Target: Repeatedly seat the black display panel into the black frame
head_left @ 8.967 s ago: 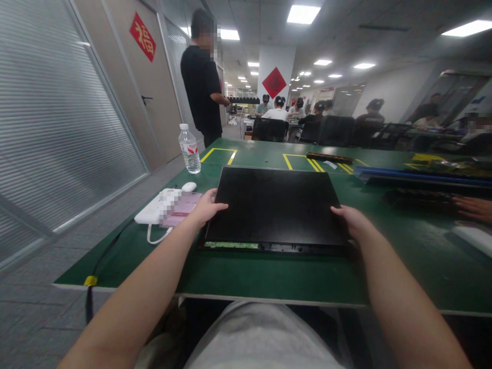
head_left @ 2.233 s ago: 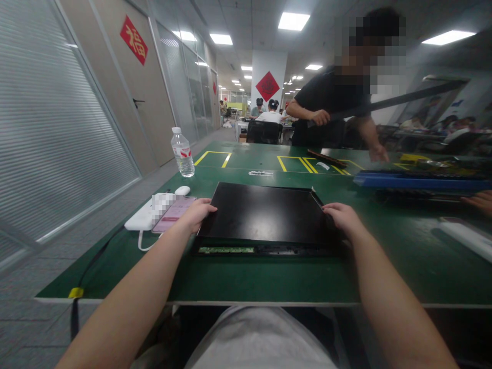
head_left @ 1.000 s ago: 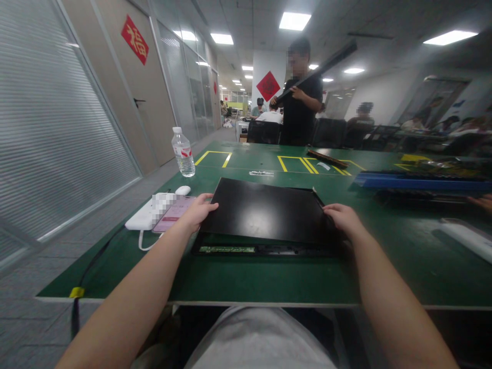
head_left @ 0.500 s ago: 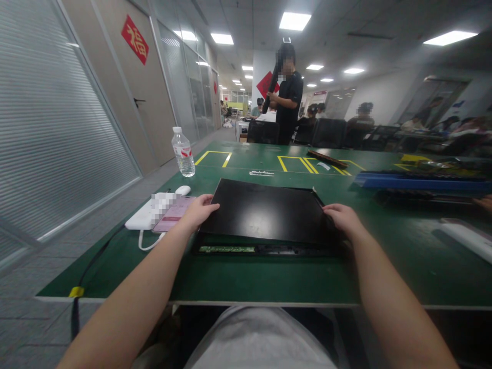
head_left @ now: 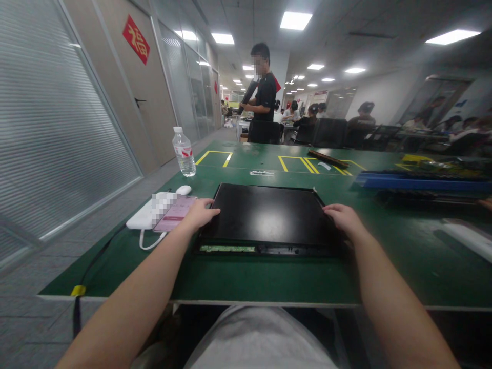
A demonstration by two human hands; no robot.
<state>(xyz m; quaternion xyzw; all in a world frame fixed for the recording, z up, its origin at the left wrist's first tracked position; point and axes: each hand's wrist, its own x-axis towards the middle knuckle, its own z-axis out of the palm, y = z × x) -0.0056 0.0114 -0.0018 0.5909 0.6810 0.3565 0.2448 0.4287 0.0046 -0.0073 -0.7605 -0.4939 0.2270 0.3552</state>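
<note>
A black display panel (head_left: pixel 269 212) lies in front of me over a black frame (head_left: pixel 295 251) on the green table. Along the frame's near side a strip of green circuit board (head_left: pixel 226 249) shows. My left hand (head_left: pixel 203 213) grips the panel's left edge, thumb on top, its other fingers partly hidden. At the right edge my right hand (head_left: pixel 340 215) is closed on the panel between thumb and fingers. The panel's far edge sits close inside the frame's rim.
Left of the panel are a phone (head_left: pixel 175 215), a white power bank with a cable (head_left: pixel 140 218), a white mouse-shaped case (head_left: pixel 183 190) and a water bottle (head_left: pixel 183 152). Blue and black long parts (head_left: pixel 418 180) lie right. A person (head_left: pixel 263 97) stands beyond the table.
The panel's left side has come down and now sits more level with the frame, with my left hand lowered slightly. The standing person has moved left.
</note>
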